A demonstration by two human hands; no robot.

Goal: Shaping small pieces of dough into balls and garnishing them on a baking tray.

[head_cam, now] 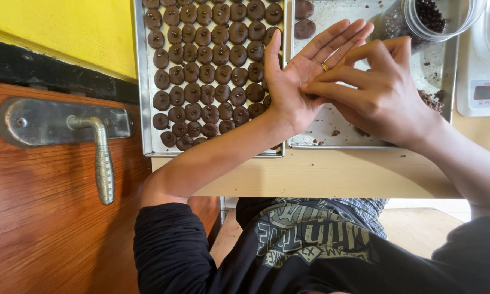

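Observation:
My left hand [296, 81] lies palm up with fingers spread, a ring on one finger, over the seam between two metal trays. The fingers of my right hand [381, 92] press down on that palm. A small dark piece of chocolate dough [311, 97] shows between them, mostly hidden. The left tray [141, 81] is filled with rows of several round dark cookies [201, 54], each topped with a chip. On the right tray [332, 144] two shaped cookies [303, 19] sit at the far left corner, and crumbs are scattered across it.
A clear jar of dark chips [430, 16] lies on the right tray's far side. A crumbly dough lump [431, 100] sits by my right wrist. A white digital scale [482, 87] stands at the right. A wooden door with a metal handle [103, 163] is at the left.

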